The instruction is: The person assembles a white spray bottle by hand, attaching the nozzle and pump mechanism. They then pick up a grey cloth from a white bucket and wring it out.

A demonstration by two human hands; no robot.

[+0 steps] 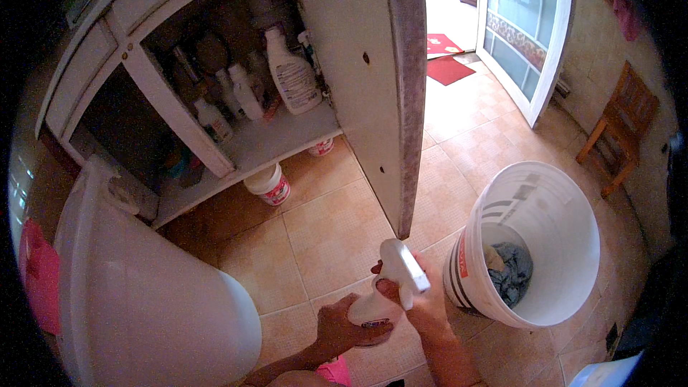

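Note:
A white spray bottle (403, 266) is held low in front of me, tilted. Wrapped round its body is my left hand (340, 328). My right hand (428, 306) has its fingers closed about the neck, just under the white spray head; part of these fingers is hidden behind the bottle. Beyond my hands, the lower edge of an open cabinet door (358, 64) comes close to the spray head. Inside the cabinet, a larger white bottle (292, 75) stands on the shelf (276, 140) with several smaller bottles (245, 92) beside it.
At the right is a big white bucket (566, 244) with grey cloth (512, 272) in it. A large white tub (143, 279) fills the left. A small bucket (269, 185) sits beneath the cabinet. Farther off are a wooden chair (622, 129), a glazed door (519, 29) and red mats (451, 69).

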